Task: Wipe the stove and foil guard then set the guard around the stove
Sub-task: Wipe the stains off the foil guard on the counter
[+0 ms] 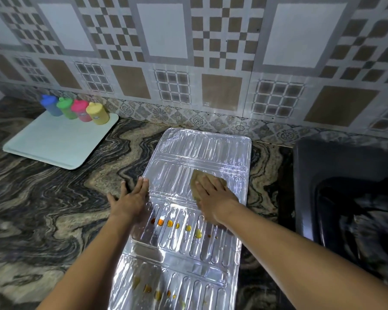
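Observation:
A silver foil guard (pixel 202 151) lies unfolded flat on the marbled counter, running from the wall toward me. Orange and yellow oil drops (pixel 177 224) dot its middle panel, and more spots (pixel 150 288) mark the nearest panel. My right hand (pixel 213 195) presses flat on a brown cloth (pixel 196 175) on the guard's upper middle panel. My left hand (pixel 130 198) lies flat with fingers spread on the guard's left edge, holding nothing. The black stove (pixel 345 175) sits at the right, partly cut off by the frame.
A pale tray (pixel 54 144) at the back left carries blue (pixel 51 105), green (pixel 65 107), pink (pixel 81 109) and yellow (pixel 98 113) bottles. The patterned tile wall (pixel 188 63) rises right behind the guard. The marbled counter (pixel 43 209) stretches to the left.

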Demonstrator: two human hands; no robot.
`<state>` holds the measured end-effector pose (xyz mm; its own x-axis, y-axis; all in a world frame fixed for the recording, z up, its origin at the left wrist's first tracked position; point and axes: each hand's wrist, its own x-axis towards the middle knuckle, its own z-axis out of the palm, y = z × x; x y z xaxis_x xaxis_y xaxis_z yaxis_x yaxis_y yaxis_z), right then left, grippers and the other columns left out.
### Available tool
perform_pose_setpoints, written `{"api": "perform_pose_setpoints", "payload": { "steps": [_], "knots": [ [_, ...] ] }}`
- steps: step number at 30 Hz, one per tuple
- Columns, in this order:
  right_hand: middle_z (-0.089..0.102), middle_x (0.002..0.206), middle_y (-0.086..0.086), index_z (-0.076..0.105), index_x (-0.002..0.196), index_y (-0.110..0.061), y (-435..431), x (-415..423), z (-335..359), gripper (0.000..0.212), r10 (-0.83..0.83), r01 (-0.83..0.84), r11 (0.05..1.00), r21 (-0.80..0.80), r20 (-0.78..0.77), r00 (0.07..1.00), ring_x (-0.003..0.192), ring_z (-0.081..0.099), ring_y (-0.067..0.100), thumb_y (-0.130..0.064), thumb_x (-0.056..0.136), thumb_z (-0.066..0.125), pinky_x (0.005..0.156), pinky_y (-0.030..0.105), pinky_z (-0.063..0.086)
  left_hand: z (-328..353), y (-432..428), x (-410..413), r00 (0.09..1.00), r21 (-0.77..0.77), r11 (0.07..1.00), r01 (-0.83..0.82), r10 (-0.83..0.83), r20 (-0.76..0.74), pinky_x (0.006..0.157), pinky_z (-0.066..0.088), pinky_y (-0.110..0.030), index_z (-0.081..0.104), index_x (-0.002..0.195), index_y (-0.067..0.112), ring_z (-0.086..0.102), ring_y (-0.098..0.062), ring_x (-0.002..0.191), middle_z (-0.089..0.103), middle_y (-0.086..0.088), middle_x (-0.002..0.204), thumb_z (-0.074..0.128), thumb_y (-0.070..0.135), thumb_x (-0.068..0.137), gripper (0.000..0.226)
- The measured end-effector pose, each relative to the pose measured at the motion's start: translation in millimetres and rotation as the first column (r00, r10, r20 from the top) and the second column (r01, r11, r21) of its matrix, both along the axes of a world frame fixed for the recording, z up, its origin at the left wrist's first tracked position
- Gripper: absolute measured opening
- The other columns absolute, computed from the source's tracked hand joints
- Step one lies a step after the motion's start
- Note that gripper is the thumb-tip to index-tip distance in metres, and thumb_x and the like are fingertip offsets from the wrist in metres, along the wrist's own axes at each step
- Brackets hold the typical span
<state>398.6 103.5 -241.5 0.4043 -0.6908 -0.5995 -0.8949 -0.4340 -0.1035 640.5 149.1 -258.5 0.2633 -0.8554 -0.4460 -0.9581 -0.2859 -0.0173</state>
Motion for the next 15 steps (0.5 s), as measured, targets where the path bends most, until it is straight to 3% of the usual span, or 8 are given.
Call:
{"api": "perform_pose_setpoints", "payload": {
  "steps": [3,6,10,15],
  "knots": [
    [-0.029,0.163,-0.006,-0.02,0.157,-0.022,-1.6,-11.9,7.3,0.082,-0.057,0.059,0.997,0.043,-0.041,0.998,0.15,-0.021,0.034,-0.027,0.105,0.043,0.119,0.058,0.02,2.9,0.4,-1.9,1.0,0.001,1.0,0.0,0.0,0.009,0.108,0.001,-0.075,-0.012,0.152,0.035,-0.013,-0.036,0.149,-0.016,0.018,0.161,0.032,0.033,0.102,0.067],
    [-0.004,0.165,0.009,-0.012,0.158,-0.011,0.2,-13.1,13.3,0.093,-0.083,0.083,0.997,0.002,-0.099,0.992,0.148,0.004,0.046,-0.007,0.095,0.057,0.112,0.06,0.033,5.6,1.9,-5.1,0.999,-0.009,1.0,0.014,-0.013,0.031,0.107,0.001,-0.075,-0.009,0.153,0.033,-0.009,-0.037,0.149,-0.013,0.016,0.162,0.033,0.028,0.102,0.067],
    [0.032,0.15,0.028,0.02,0.151,0.007,5.9,-13.7,26.7,0.071,-0.077,0.063,0.99,-0.123,-0.12,0.99,0.133,0.04,0.049,0.006,0.091,0.058,0.103,0.057,0.045,6.4,0.9,-7.4,0.998,-0.001,1.0,0.026,-0.025,0.064,0.108,0.003,-0.075,-0.01,0.153,0.032,-0.008,-0.037,0.149,-0.013,0.014,0.162,0.033,0.024,0.102,0.067],
    [0.046,0.145,0.017,0.049,0.141,-0.004,-2.1,-25.5,41.9,0.053,-0.068,0.055,0.985,-0.166,-0.07,0.995,0.132,0.051,0.036,0.004,0.09,0.063,0.102,0.042,0.048,10.8,0.6,-9.8,0.996,0.016,0.999,0.046,-0.047,0.08,0.108,0.002,-0.074,-0.01,0.154,0.029,-0.008,-0.038,0.149,-0.012,0.012,0.163,0.031,0.022,0.101,0.068]
  ]
}}
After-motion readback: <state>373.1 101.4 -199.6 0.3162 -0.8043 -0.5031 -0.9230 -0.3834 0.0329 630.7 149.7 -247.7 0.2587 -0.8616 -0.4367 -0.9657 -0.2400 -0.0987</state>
